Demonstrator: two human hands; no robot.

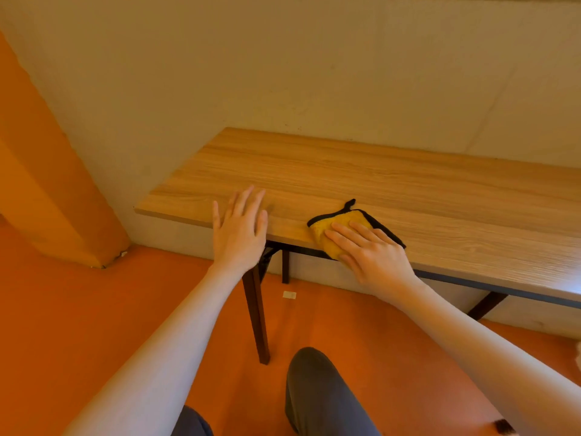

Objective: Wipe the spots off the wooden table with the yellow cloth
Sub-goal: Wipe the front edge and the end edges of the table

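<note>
Pressing down on the cloth [342, 229], the right hand [371, 253] lies flat with its fingers straight and spread, just right of the frame's centre. The cloth is yellow with a black border and a small black loop at its upper corner; it sits folded at the table's [408, 196] near edge, its lower corner hanging a little over that edge. The fingers cover the cloth's lower right part, so nothing is pinched or curled round; the hand only pushes on it.

The left hand [239, 228] is left of centre, fingers straight and fanned, holding nothing. Its fingertips reach over the tabletop near the left end; whether the palm touches the wood I cannot tell.

The table runs from mid-frame to the right edge, light wood grain on top, against a pale wall [283, 73]. No spots are plainly visible on the wood at this sharpness. A dark leg [257, 316] drops below the left hand to the orange floor [78, 309]. A small pale scrap [289, 295] lies on the floor beside the leg. A knee [317, 388] in grey cloth shows at bottom centre.
</note>
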